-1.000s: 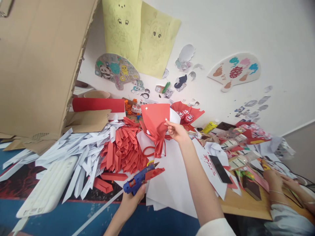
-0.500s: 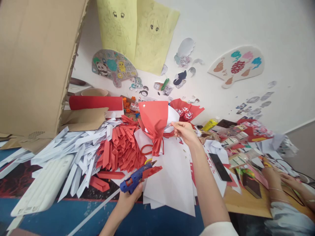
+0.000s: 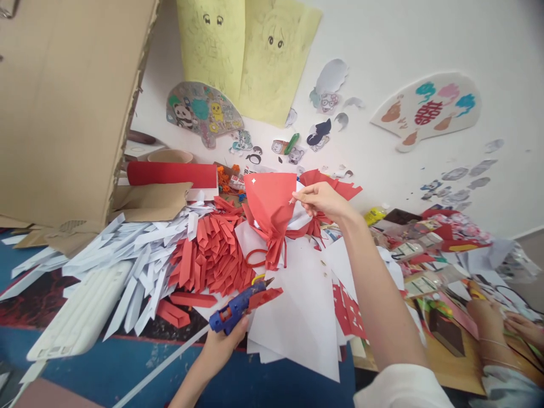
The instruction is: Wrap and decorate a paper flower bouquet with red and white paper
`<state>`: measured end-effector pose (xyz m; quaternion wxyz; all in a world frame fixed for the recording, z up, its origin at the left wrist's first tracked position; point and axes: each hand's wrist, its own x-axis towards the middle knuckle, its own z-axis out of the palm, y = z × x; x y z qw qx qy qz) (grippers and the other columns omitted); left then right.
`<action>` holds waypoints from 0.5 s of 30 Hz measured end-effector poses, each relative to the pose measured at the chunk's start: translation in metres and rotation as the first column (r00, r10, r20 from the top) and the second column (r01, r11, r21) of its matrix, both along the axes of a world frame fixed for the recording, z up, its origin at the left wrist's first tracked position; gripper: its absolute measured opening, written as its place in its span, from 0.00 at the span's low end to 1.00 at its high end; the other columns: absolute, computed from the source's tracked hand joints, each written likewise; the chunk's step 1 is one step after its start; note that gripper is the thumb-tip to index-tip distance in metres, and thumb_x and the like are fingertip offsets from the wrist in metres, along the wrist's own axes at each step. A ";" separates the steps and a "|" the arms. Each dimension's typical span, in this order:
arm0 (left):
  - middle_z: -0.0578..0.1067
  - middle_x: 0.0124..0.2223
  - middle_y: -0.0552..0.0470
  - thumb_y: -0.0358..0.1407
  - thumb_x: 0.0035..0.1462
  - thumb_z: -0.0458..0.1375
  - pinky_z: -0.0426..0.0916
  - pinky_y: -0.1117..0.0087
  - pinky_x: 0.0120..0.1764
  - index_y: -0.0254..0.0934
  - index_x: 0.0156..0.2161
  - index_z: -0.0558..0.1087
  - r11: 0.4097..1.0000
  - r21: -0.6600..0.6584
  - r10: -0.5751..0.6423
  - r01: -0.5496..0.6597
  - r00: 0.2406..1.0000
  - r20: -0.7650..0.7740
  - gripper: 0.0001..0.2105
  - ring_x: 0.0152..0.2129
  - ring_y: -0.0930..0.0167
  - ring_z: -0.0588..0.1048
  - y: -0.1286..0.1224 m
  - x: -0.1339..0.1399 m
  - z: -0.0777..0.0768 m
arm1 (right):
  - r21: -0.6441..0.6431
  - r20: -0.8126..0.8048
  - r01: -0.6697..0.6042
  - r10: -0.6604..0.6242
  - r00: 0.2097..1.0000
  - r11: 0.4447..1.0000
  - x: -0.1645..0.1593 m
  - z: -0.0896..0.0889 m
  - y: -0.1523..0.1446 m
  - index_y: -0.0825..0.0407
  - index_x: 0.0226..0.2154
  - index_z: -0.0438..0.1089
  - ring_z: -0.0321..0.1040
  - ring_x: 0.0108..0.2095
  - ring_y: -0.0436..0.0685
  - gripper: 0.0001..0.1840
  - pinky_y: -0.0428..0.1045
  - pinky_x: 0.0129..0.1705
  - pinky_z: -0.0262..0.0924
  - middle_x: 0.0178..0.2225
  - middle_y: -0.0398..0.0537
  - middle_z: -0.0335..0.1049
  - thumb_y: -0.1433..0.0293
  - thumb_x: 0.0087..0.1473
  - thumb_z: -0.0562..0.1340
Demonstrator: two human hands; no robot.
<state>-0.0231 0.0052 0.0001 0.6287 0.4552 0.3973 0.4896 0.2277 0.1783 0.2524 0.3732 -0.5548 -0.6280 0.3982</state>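
Observation:
Low in front, my left hand (image 3: 223,348) is wrapped round a blue hot glue gun (image 3: 236,309), its nozzle pointing up and right. A strip of red paper (image 3: 266,297) lies against the gun's right side. My right hand (image 3: 314,199) pinches a tiny white star (image 3: 291,201) at the right edge of a red paper bouquet wrap (image 3: 272,198). Another white star (image 3: 254,181) sits on the wrap's upper left. The wrap stands gathered at its base, with a red loop (image 3: 255,258) beside it. White paper shows behind its right side.
Folded red strips (image 3: 208,255) and white strips (image 3: 140,249) pile up on the left, near a white power strip (image 3: 80,317). White sheets (image 3: 297,311) lie in front. Cardboard (image 3: 72,102) stands at far left. Another person's hands (image 3: 488,317) work at far right.
My right hand has moved up and closer to the wrap, bringing the small star against its right edge. The left hand with the glue gun stays nearly still. The view has shifted slightly.

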 end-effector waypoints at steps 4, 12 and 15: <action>0.60 0.17 0.61 0.52 0.55 0.62 0.56 0.75 0.21 0.34 0.33 0.71 1.000 0.019 0.000 0.000 1.000 -0.009 0.19 0.15 0.78 0.57 0.002 -0.003 -0.003 | -0.014 -0.044 0.017 -0.018 0.999 1.000 -0.005 -0.002 0.012 0.61 0.27 0.78 0.58 0.13 0.45 0.19 0.40 0.14 0.49 0.13 0.41 0.63 0.60 0.46 0.74; 0.63 0.18 0.58 0.52 0.51 0.64 0.62 0.73 0.22 0.35 0.34 0.75 0.998 -0.062 -0.029 0.027 0.999 -0.041 0.20 0.18 0.73 0.63 0.004 -0.008 0.007 | 0.058 -0.079 0.094 -0.089 0.993 0.994 -0.002 -0.004 0.036 0.62 0.27 0.77 0.57 0.12 0.45 0.17 0.40 0.13 0.48 0.12 0.42 0.63 0.62 0.46 0.74; 0.65 0.18 0.57 0.52 0.49 0.66 0.65 0.72 0.23 0.36 0.32 0.75 0.996 -0.085 -0.012 0.007 0.998 -0.055 0.19 0.20 0.71 0.67 0.004 -0.009 0.008 | 0.108 -0.059 0.118 -0.112 0.992 0.987 -0.002 -0.004 0.042 0.62 0.26 0.77 0.58 0.12 0.45 0.16 0.40 0.13 0.48 0.12 0.42 0.63 0.63 0.49 0.73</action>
